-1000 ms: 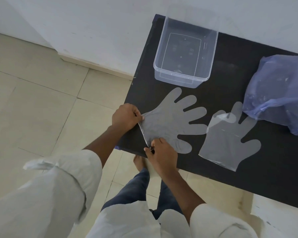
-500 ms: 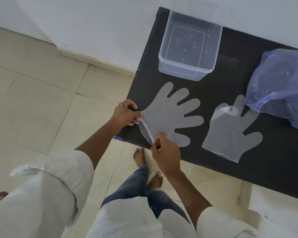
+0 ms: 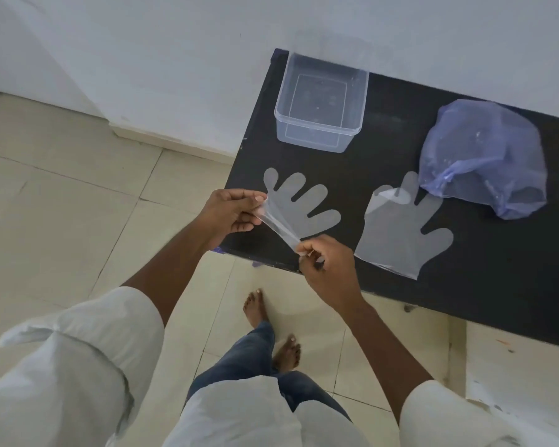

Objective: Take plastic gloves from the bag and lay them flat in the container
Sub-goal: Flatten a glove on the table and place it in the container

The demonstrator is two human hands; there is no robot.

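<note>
A clear plastic glove (image 3: 299, 204) hangs lifted at its cuff over the near left corner of the black table (image 3: 484, 285), its fingers pointing away from me. My left hand (image 3: 231, 211) pinches one cuff corner and my right hand (image 3: 325, 264) pinches the other, stretching the cuff edge between them. A second clear glove (image 3: 400, 233) lies flat on the table to the right. The empty clear container (image 3: 320, 104) stands at the table's far left corner. A crumpled blue plastic bag (image 3: 484, 156) sits at the far right.
A white wall runs behind the table. Beige floor tiles lie to the left and below, with my bare feet (image 3: 255, 308) by the table's near edge.
Both hands have raised the glove's cuff off the table and pulled it taut; the glove's fingers have slid a little toward me. The camera view has shifted.
</note>
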